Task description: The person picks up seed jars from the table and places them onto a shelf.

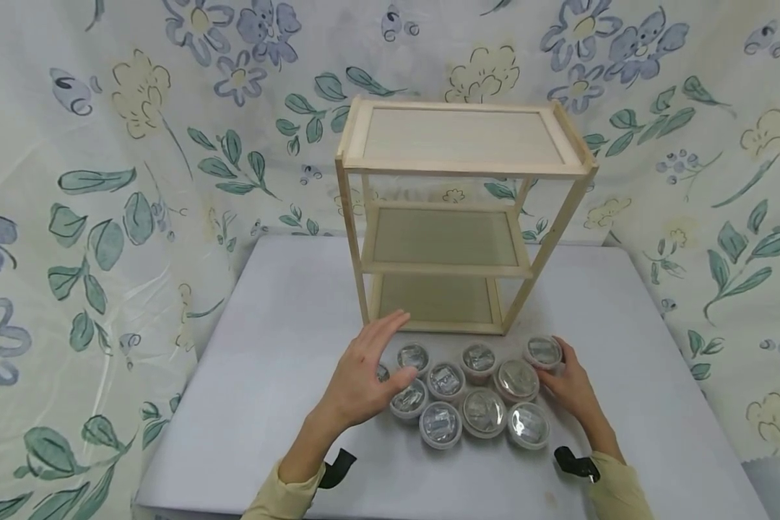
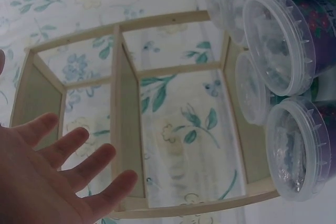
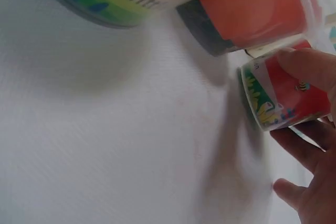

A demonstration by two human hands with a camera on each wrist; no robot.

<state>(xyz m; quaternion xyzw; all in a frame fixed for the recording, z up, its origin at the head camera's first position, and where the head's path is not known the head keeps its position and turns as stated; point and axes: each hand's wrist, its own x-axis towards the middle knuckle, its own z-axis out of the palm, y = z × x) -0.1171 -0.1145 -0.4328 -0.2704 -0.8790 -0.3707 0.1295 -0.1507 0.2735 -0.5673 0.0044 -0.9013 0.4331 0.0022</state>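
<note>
My right hand (image 1: 572, 386) grips a small round tub (image 1: 543, 352) with a clear lid, at the right end of a cluster. In the right wrist view, that tub (image 3: 286, 90) has a red and green printed side, and thumb and fingers are around it. Whether its base touches the table cannot be told. My left hand (image 1: 364, 379) hovers at the cluster's left side with fingers extended and nothing held. Several similar lidded tubs (image 1: 440, 425) stand together between my hands; the left hand partly hides some of them.
A three-tier wooden rack (image 1: 461, 137) stands behind the tubs on the white-covered table (image 1: 273, 325). Its middle shelf (image 1: 445, 238) and bottom shelf (image 1: 438, 300) show bare panels. Floral cloth (image 1: 169, 144) hangs at the back and sides.
</note>
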